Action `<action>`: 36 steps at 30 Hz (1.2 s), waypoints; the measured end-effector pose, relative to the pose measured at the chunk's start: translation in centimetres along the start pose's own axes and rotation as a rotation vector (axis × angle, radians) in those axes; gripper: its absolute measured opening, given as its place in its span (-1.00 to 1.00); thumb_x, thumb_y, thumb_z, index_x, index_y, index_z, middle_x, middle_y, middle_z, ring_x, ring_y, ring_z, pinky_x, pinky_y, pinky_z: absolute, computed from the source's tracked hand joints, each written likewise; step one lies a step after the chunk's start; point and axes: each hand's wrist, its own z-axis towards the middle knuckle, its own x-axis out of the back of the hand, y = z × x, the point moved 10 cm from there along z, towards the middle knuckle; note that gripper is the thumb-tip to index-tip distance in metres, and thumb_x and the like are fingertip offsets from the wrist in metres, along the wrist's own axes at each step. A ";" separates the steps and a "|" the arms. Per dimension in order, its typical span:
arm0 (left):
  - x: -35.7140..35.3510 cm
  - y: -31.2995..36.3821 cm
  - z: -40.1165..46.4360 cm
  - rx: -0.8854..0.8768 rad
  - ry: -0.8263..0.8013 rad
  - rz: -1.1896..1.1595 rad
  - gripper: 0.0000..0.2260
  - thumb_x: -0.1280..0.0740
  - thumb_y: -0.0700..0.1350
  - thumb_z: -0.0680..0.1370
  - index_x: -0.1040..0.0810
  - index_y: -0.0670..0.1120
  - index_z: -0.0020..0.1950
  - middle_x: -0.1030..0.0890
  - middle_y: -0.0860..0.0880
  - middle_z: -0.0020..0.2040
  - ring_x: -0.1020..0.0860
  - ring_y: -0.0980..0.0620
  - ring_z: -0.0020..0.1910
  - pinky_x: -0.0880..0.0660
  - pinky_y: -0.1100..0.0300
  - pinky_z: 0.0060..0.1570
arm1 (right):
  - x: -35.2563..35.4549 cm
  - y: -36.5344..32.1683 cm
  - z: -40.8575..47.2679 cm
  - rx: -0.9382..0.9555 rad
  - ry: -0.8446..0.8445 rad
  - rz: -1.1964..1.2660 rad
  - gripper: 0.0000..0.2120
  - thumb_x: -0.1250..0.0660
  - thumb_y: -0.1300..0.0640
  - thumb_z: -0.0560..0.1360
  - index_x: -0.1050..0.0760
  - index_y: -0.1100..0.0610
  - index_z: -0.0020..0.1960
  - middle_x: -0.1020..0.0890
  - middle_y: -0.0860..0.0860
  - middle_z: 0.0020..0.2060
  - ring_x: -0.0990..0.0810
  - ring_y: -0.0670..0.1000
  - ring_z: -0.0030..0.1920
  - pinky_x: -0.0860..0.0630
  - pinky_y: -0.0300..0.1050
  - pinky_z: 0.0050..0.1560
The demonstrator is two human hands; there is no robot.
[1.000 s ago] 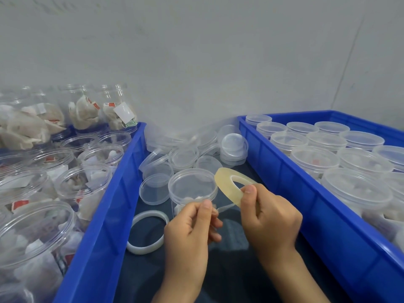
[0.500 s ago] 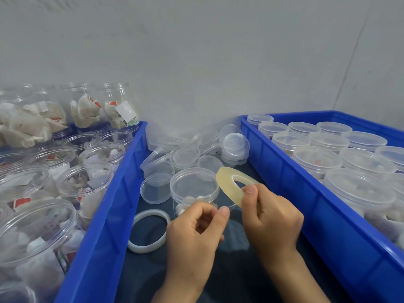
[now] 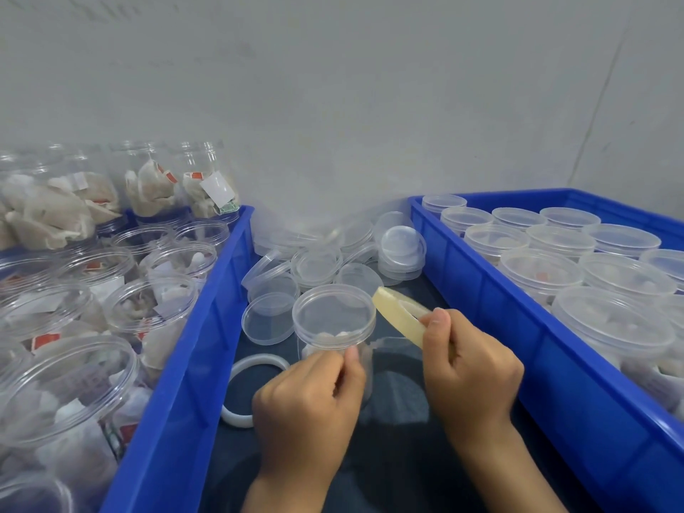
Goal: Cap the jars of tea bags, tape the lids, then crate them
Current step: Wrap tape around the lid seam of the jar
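Observation:
A capped clear jar (image 3: 334,320) of tea bags stands between the two crates on a dark cloth. My left hand (image 3: 311,398) is at the jar's near side, thumb and forefinger pinching the tape end against the wall just under the lid. My right hand (image 3: 468,368) grips a yellowish tape roll (image 3: 398,314), held tilted to the right of the lid. A short clear strip of tape (image 3: 388,342) runs from the roll to the jar.
The left blue crate (image 3: 185,364) holds several open jars of tea bags (image 3: 155,309). Capped jars (image 3: 540,272) fill the right blue crate (image 3: 518,349). Loose clear lids (image 3: 318,264) are piled behind the jar. An empty white tape core (image 3: 237,386) lies at left.
My left hand moved up to the jar's side under the lid. The tape roll tipped flatter and shifted slightly right as tape was pulled out.

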 end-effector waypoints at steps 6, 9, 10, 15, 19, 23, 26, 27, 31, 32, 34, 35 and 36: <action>-0.9 -1.4 -0.1 0.225 -0.072 -0.407 -0.70 -0.23 0.09 0.53 -0.63 -0.07 -0.18 -0.60 0.15 -0.31 -0.52 0.19 -0.45 -0.41 0.40 -0.41 | 0.1 0.5 0.2 -0.056 -0.004 -0.068 -0.56 -0.10 0.11 0.52 -0.51 0.20 -0.47 -0.39 0.03 -0.66 -0.36 0.09 -0.65 -0.31 -0.15 -0.64; -2.3 -0.8 -0.3 0.299 -0.190 -0.519 -0.68 -0.29 0.20 0.45 -0.60 0.06 0.08 -0.63 0.20 -0.16 -0.53 0.20 -0.41 -0.38 0.53 -0.34 | 0.0 0.5 0.2 -0.060 -0.017 -0.059 -0.56 -0.10 0.11 0.53 -0.51 0.19 -0.45 -0.39 0.03 -0.66 -0.36 0.08 -0.64 -0.31 -0.13 -0.65; -2.6 -0.6 -0.4 0.307 -0.213 -0.533 -0.70 -0.31 0.19 0.42 -0.58 0.11 0.08 -0.64 0.21 -0.16 -0.53 0.19 -0.42 -0.39 0.52 -0.33 | 0.0 0.5 0.2 -0.055 -0.019 -0.056 -0.56 -0.11 0.11 0.53 -0.52 0.19 -0.44 -0.40 0.02 -0.65 -0.36 0.07 -0.64 -0.31 -0.12 -0.64; -3.3 -1.2 -0.6 0.455 -0.236 -0.646 -0.83 -0.48 0.16 0.38 -0.61 0.22 -0.07 -0.65 0.22 -0.25 -0.58 0.13 -0.42 -0.55 0.25 -0.32 | 0.1 0.2 0.3 -0.026 -0.015 -0.059 -0.56 -0.11 0.12 0.55 -0.54 0.20 -0.43 -0.41 0.02 -0.64 -0.36 0.07 -0.64 -0.32 -0.11 -0.65; -3.2 -2.1 -1.0 0.575 -0.195 -0.733 -0.86 -0.36 0.12 0.35 -0.64 0.11 -0.22 -0.64 0.14 -0.35 -0.57 0.16 -0.47 -0.49 0.37 -0.38 | 0.2 -0.1 0.2 -0.002 -0.013 -0.059 -0.57 -0.11 0.12 0.54 -0.54 0.20 -0.43 -0.41 0.03 -0.65 -0.36 0.07 -0.64 -0.32 -0.13 -0.64; -3.8 -1.8 -1.5 0.584 -0.243 -0.719 -0.85 -0.43 0.07 0.45 -0.56 0.05 -0.27 -0.60 0.11 -0.40 -0.57 0.13 -0.46 -0.50 0.30 -0.36 | -2.0 0.5 0.4 -0.115 -0.284 -0.024 -0.51 0.01 -0.01 0.56 -0.55 0.16 -0.34 -0.50 0.00 -0.56 -0.45 0.07 -0.54 -0.43 -0.03 -0.51; -5.0 -1.0 -2.2 0.599 -0.346 -0.769 -0.89 -0.26 -0.03 0.45 -0.46 -0.01 -0.26 -0.56 0.01 -0.43 -0.56 0.12 -0.48 -0.46 0.32 -0.37 | -5.0 2.1 -1.1 -0.298 -0.725 -0.009 -0.50 0.16 -0.31 0.45 -0.45 -0.06 -0.12 -0.58 -0.10 -0.35 -0.54 -0.03 -0.28 -0.47 -0.05 -0.26; -5.2 -0.9 -2.4 0.593 -0.363 -0.767 -0.88 -0.24 -0.03 0.46 -0.43 -0.01 -0.26 -0.56 -0.02 -0.41 -0.56 0.13 -0.48 -0.44 0.33 -0.37 | -5.6 2.0 -1.6 -0.272 -0.826 -0.035 -0.48 0.21 -0.40 0.39 -0.40 -0.17 -0.03 -0.58 -0.13 -0.28 -0.54 -0.07 -0.21 -0.42 -0.10 -0.27; -4.4 -1.1 -2.3 0.487 -0.309 -0.601 -0.84 -0.14 0.12 0.43 -0.34 0.08 -0.29 -0.52 0.02 -0.42 -0.55 0.04 -0.43 -0.49 0.05 -0.32 | -6.6 1.4 -2.9 -0.224 -1.089 -0.056 -0.24 0.36 -0.53 0.20 -0.23 -0.33 0.25 -0.57 -0.19 -0.21 -0.51 -0.17 -0.11 -0.41 -0.18 -0.21; -4.1 -1.0 -2.2 0.439 -0.295 -0.545 -0.84 -0.12 0.12 0.43 -0.32 0.09 -0.29 -0.51 0.03 -0.42 -0.54 0.03 -0.43 -0.47 0.01 -0.34 | -6.7 1.4 -3.3 -0.229 -1.159 -0.033 -0.23 0.34 -0.56 0.18 -0.20 -0.34 0.27 -0.58 -0.21 -0.21 -0.51 -0.20 -0.11 -0.44 -0.17 -0.14; -3.7 -0.8 -2.0 0.373 -0.273 -0.462 -0.83 -0.11 0.09 0.45 -0.34 0.05 -0.27 -0.50 0.05 -0.40 -0.52 0.04 -0.42 -0.44 0.00 -0.35 | -6.6 1.7 -4.6 -0.241 -1.350 0.030 -0.26 0.19 -0.65 0.14 -0.16 -0.41 0.25 -0.57 -0.26 -0.20 -0.51 -0.26 -0.13 -0.45 -0.20 -0.06; -3.7 -0.9 -2.0 0.383 -0.270 -0.458 -0.81 -0.09 0.09 0.46 -0.36 0.02 -0.26 -0.52 0.05 -0.40 -0.51 0.06 -0.40 -0.43 0.01 -0.33 | -6.3 1.8 -5.6 -0.256 -1.477 0.051 -0.26 -0.01 -0.65 0.13 -0.13 -0.43 0.25 -0.55 -0.29 -0.18 -0.50 -0.29 -0.14 -0.43 -0.26 -0.06; -3.8 -1.2 -2.1 0.413 -0.277 -0.482 -0.78 -0.07 0.10 0.47 -0.37 0.01 -0.25 -0.53 0.05 -0.40 -0.51 0.08 -0.39 -0.44 0.04 -0.30 | -5.8 1.9 -6.7 -0.269 -1.607 0.066 -0.22 -0.24 -0.57 0.12 -0.08 -0.47 0.28 -0.52 -0.32 -0.16 -0.50 -0.30 -0.14 -0.40 -0.31 -0.08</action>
